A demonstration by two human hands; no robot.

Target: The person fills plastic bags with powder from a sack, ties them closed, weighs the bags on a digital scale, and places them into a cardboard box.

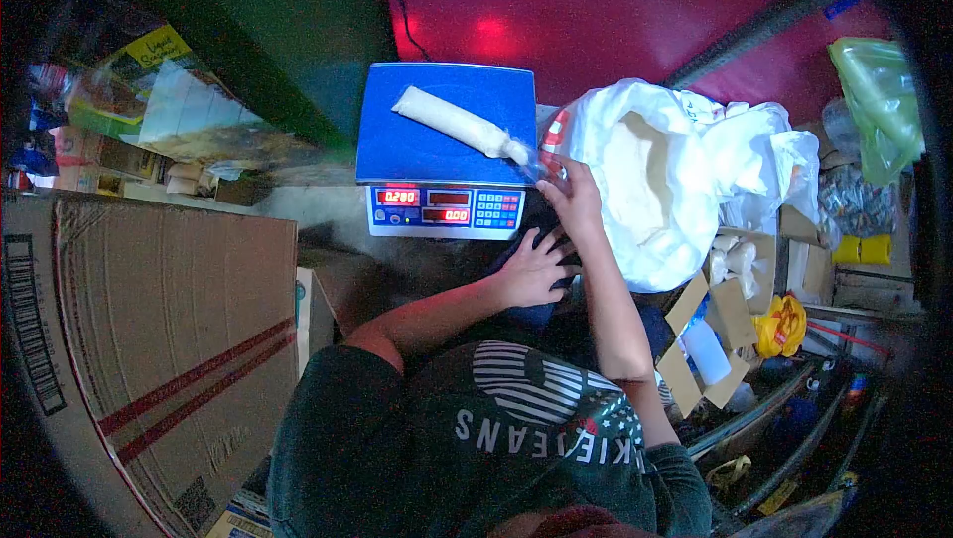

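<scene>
A long narrow plastic bag of white granules (457, 123) lies slantwise on the blue platform of a digital scale (397, 156). My right hand (576, 202) is at the scale's right edge, its fingers closed on the loose clear end of that bag. Below the scale's keypad, my left hand (536, 272) has its fingers spread, palm down over something dark, and holds nothing. The scale's red display (399, 198) reads 0.280. Beside my right hand stands a large open white sack (596, 141) with pale, loose contents.
A big cardboard box (189, 339) fills the left side. At right, an open small carton (705, 349) holds something white, near a yellow plastic bag (781, 327). A green plastic bag (879, 106) hangs at upper right. A magenta surface (556, 12) is behind the scale.
</scene>
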